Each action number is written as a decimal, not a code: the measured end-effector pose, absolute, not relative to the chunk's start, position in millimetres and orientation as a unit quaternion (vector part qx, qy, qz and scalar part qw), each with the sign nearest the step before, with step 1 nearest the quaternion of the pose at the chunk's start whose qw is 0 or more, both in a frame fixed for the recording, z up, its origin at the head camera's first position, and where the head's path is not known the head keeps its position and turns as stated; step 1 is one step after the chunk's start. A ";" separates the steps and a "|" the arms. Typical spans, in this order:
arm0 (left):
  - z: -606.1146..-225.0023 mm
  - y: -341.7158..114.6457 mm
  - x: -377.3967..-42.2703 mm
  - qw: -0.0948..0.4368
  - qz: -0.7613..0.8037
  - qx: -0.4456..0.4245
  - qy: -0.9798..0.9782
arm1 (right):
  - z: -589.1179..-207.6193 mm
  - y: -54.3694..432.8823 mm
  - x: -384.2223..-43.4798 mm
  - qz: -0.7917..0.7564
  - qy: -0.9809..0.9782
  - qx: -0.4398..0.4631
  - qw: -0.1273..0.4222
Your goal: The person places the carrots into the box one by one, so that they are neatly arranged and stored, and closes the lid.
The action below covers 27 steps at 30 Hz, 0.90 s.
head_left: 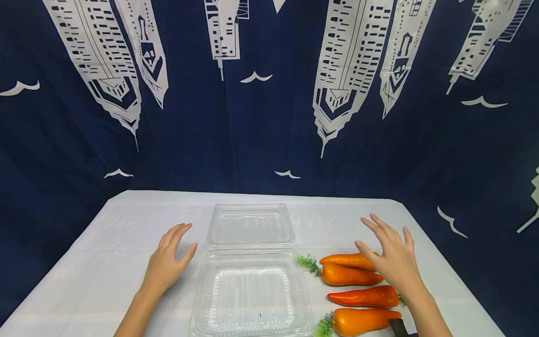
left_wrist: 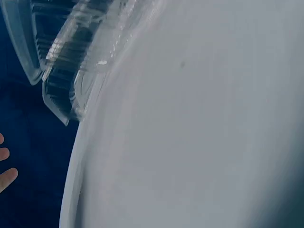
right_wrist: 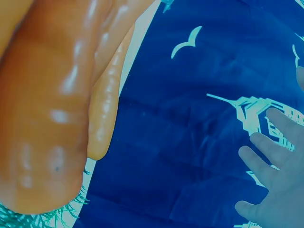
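Observation:
In the head view my left hand [head_left: 167,261] hovers left of a clear plastic clamshell box [head_left: 248,255], fingers extended and holding nothing. The box lies open, its lid side toward the back and its deeper tray toward the front. My right hand [head_left: 395,256] is spread above the right ends of several carrots. These are two orange carrots [head_left: 351,274] at the back, a redder carrot [head_left: 366,296] and a thick front carrot [head_left: 364,321]. Green frilly tops show on some. Close up, a carrot [right_wrist: 47,104] fills the right wrist view's left side.
A white cloth-covered table [head_left: 105,281] carries everything. Behind it hangs a dark blue curtain [head_left: 189,140] printed with white buildings and birds. A small black object [head_left: 399,327] sits by my right wrist at the lower edge.

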<state>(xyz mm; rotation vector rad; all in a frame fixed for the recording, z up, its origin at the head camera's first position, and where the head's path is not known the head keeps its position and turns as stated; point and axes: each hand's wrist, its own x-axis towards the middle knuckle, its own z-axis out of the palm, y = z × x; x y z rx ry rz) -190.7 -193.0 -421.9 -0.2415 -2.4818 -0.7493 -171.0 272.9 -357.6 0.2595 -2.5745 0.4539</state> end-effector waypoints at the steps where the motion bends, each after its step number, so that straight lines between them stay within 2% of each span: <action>1: -422.3 -192.0 -190.7 0.266 -0.289 -0.088 -0.915 | -357.5 272.3 -169.4 0.176 -0.946 0.093 0.256; 13: -426.0 -184.3 -189.8 0.285 -0.375 -0.073 -0.879 | -355.0 268.9 -149.9 0.272 -0.914 0.111 0.280; 18: -428.7 -184.7 -190.9 0.249 -0.450 -0.060 -0.856 | -356.4 268.7 -139.4 0.289 -0.908 0.118 0.281; 27: -429.2 -181.0 -194.4 0.179 -0.589 -0.010 -0.788 | -365.5 266.5 -121.4 0.321 -0.919 0.087 0.214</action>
